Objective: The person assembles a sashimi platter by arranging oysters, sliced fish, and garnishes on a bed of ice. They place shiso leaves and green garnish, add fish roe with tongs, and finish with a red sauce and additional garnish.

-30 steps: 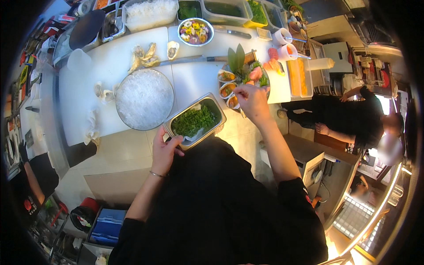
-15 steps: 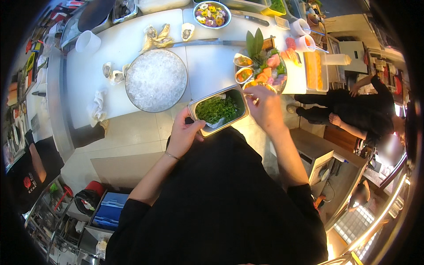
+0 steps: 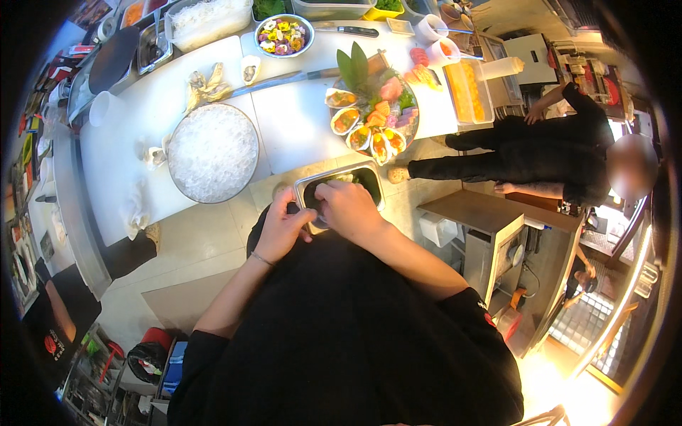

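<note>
My left hand [image 3: 278, 233] grips the near left corner of a small rectangular metal pan [image 3: 379, 190], its thumb over the rim. Fingers of my right hand [image 3: 355, 211] are bent down inside the pan, their tips mostly hidden. A bit of green herb [image 3: 347, 177] shows past the right hand; the hand covers the rest. Just beyond the pan stands a round platter [image 3: 416, 128] with pieces of raw fish [image 3: 391, 89], green leaves and several half shells [image 3: 345, 121] with orange topping along its left and near edge.
A round bowl of crushed ice [image 3: 213, 153] sits left on the white counter [image 3: 284, 142]. Behind it lie oyster shells [image 3: 206, 89] and a long knife [image 3: 284, 79]. A bowl of flowers [image 3: 284, 35] stands at the back. A person in black [image 3: 511, 153] is at right.
My right hand has moved from the pan's far right edge into it, covering the herbs. The pan sits closer to my body, and the view has shifted to the right.
</note>
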{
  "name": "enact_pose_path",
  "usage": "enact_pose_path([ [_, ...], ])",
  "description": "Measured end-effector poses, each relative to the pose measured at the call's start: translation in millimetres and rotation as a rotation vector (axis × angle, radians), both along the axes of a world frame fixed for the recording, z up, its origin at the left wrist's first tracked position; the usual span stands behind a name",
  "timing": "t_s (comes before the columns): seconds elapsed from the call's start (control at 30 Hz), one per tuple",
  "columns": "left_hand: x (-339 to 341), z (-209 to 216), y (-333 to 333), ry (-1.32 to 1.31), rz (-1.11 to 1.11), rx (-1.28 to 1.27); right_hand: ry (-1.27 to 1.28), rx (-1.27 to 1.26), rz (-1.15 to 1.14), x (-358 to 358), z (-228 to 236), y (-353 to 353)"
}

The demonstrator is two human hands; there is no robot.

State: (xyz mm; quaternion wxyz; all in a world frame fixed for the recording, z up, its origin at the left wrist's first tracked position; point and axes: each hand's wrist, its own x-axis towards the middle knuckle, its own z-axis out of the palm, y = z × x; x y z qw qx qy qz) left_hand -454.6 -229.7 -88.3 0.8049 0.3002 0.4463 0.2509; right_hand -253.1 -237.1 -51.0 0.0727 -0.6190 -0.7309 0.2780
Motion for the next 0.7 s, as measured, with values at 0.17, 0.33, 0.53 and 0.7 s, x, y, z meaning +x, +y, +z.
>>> enact_pose_path([
  [0.17,7,-4,4,-0.030,-0.051,-0.019,0.025,-0.028,0.004,11,3,-2],
  [0.33,10,-8,6,-0.020,-0.047,0.005,0.074,0.266,-0.234,77,23,22],
  [0.53,8,-8,6,0.043,-0.043,0.034,-0.091,0.205,-0.221,121,-3,54],
  [0.7,7,-10,3,0.044,-0.043,-0.030,0.010,0.183,-0.404,141,-4,51],
])
